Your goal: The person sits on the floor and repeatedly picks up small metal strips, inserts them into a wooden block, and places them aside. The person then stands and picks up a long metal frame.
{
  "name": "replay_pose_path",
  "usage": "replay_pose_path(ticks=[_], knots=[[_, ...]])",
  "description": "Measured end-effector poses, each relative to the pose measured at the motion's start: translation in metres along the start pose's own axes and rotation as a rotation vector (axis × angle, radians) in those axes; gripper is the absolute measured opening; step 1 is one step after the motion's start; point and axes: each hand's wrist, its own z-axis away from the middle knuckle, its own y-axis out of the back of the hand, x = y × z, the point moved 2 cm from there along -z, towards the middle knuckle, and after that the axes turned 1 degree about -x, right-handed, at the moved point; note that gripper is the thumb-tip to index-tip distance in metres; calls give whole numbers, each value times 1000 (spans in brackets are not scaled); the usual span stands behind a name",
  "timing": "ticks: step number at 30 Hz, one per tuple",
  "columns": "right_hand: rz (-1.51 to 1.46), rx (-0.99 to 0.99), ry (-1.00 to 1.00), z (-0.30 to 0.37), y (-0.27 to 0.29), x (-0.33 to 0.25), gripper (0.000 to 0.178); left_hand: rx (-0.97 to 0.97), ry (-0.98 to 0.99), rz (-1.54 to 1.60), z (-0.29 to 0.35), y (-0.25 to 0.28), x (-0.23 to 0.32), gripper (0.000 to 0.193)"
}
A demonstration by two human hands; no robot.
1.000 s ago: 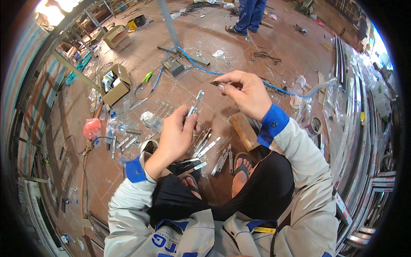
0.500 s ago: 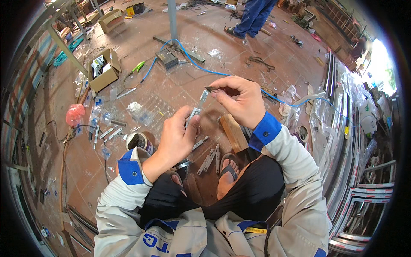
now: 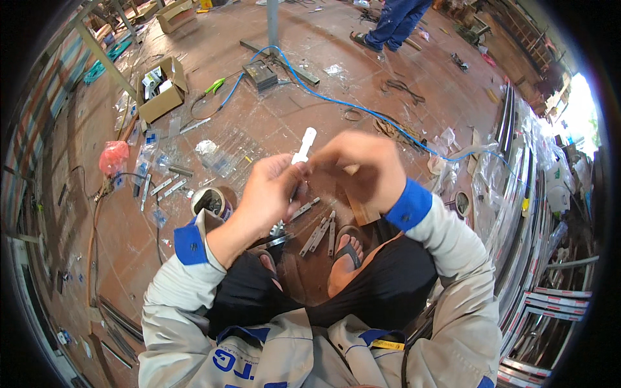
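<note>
A person's 2 bare hands meet above a littered tile floor (image 3: 213, 45), just left of a wooden block (image 3: 365, 212), the landmark here. The left hand (image 3: 268, 194) pinches a slotted metal strip (image 3: 305, 143) between thumb and fingers. The strip points up and away, above and left of the block; it looks almost white with glare. The right hand (image 3: 362, 161) is bent inward over the block's far end, fingers curled and badly blurred; whether it grips anything cannot be told.

Compared with 0.5 seconds ago, the right hand has changed most. It was pinching a small dark pointed piece at the strip's far end; now its fingertips are down beside the left thumb, and the dark piece cannot be made out. Touching or just apart is unclear. The hand also covers more of the block than before. The strip stands a little more upright and shines brighter, still in the left hand.

Unchanged, 3 loose metal strips (image 3: 332, 233) lie left of the block, toward the person, near a sandalled foot (image 3: 347, 251). A co-worker's blue trouser legs (image 3: 396, 22) remain well beyond the block.
</note>
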Motion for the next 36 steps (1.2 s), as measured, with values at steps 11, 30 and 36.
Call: replay_pose_path(ticks=[11, 30, 36], knots=[[413, 180, 5, 1, 26, 17, 23, -134, 252, 362, 6, 1, 6, 23], [622, 64, 2, 11, 13, 44, 25, -165, 284, 98, 14, -4, 14, 28], [251, 300, -557, 35, 48, 83, 20, -262, 238, 13, 32, -24, -9, 31]])
